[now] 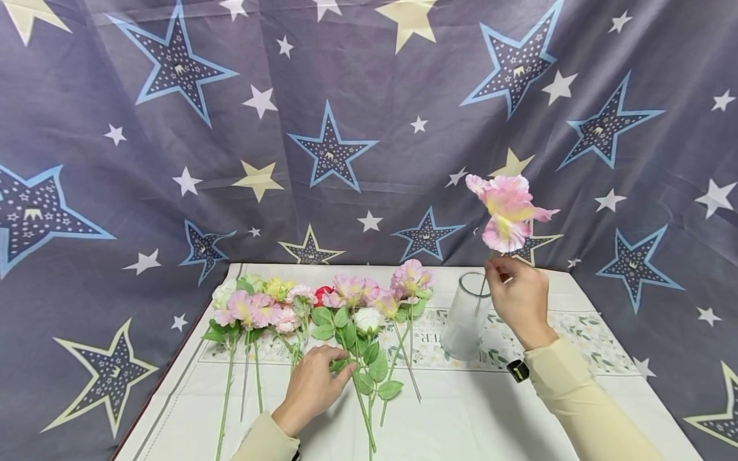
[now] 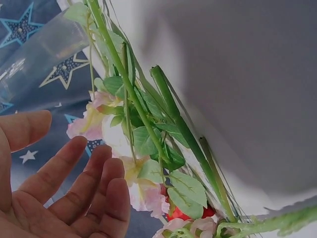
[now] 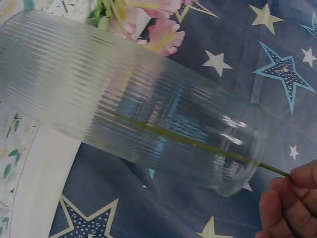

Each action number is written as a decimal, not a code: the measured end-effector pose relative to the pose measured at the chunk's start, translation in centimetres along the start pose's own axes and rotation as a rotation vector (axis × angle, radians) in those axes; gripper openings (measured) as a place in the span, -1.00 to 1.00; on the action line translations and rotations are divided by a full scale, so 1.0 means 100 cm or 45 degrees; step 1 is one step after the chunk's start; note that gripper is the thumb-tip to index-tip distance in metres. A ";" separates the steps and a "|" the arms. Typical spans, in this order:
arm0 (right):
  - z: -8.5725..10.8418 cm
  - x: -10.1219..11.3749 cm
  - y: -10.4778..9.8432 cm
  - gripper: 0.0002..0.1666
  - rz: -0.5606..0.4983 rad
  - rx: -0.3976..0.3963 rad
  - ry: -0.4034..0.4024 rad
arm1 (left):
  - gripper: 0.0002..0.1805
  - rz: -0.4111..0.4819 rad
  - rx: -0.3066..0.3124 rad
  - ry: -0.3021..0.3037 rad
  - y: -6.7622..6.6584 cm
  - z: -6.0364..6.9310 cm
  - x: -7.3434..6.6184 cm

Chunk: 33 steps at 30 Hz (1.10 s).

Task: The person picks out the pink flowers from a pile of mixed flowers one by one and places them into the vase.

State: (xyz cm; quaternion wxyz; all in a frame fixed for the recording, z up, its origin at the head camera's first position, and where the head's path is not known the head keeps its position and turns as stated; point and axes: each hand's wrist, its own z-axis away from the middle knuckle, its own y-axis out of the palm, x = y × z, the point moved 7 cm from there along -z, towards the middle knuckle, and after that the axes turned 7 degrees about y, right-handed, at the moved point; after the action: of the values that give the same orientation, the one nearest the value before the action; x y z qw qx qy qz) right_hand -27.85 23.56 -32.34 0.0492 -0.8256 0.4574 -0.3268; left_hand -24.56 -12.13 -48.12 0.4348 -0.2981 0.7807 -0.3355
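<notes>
My right hand (image 1: 521, 299) pinches the stem of a pink and yellow flower (image 1: 507, 211) above the clear ribbed glass vase (image 1: 466, 320). In the right wrist view the stem (image 3: 198, 144) reaches through the mouth of the vase (image 3: 124, 89), with the fingertips of my right hand (image 3: 292, 203) outside the rim. My left hand (image 1: 318, 384) is over the table beside green leaves (image 1: 377, 366) and stems, its fingers extended. The left wrist view shows the left hand (image 2: 74, 188) with spread fingers and nothing in them, near pink blossoms (image 2: 148, 198) and green stems (image 2: 173, 109).
More artificial flowers lie to the left, among them pink blossoms (image 1: 254, 310), a yellow one (image 1: 278, 288) and a red one (image 1: 324, 294). A leaf-patterned runner (image 1: 576, 339) crosses the white table (image 1: 450, 416). A star-print curtain (image 1: 346, 77) hangs behind.
</notes>
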 end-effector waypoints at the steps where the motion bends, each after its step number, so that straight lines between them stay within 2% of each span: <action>1: 0.001 -0.001 0.002 -0.92 0.012 0.007 -0.001 | -0.85 -0.001 0.000 0.002 0.000 0.000 0.000; 7: 0.007 -0.005 0.012 -0.93 0.063 0.079 0.016 | -0.84 -0.004 -0.001 0.002 0.000 0.000 0.001; 13: 0.012 -0.007 0.019 -0.92 0.095 0.176 0.081 | -0.85 0.008 0.005 -0.013 0.001 0.000 0.001; 21: 0.017 -0.013 0.026 -0.87 0.176 0.313 0.166 | -0.81 0.035 0.051 -0.045 0.001 -0.001 0.003; 27: 0.022 -0.017 0.032 -0.76 0.249 0.423 0.194 | -0.81 0.025 0.054 -0.052 0.001 0.000 0.004; 30: 0.024 -0.017 0.032 -0.70 0.285 0.410 0.195 | -0.81 0.025 0.048 -0.052 0.001 0.000 0.004; 33: 0.024 -0.016 0.027 -0.71 0.282 0.341 0.182 | -0.82 0.025 0.038 -0.045 0.001 0.000 0.003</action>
State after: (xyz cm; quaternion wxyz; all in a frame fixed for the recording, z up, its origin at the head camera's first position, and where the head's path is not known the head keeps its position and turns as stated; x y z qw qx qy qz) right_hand -29.01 22.73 -36.04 0.1617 -0.7310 0.5003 -0.4350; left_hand -24.72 -12.31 -48.32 0.4561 -0.2898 0.7706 -0.3378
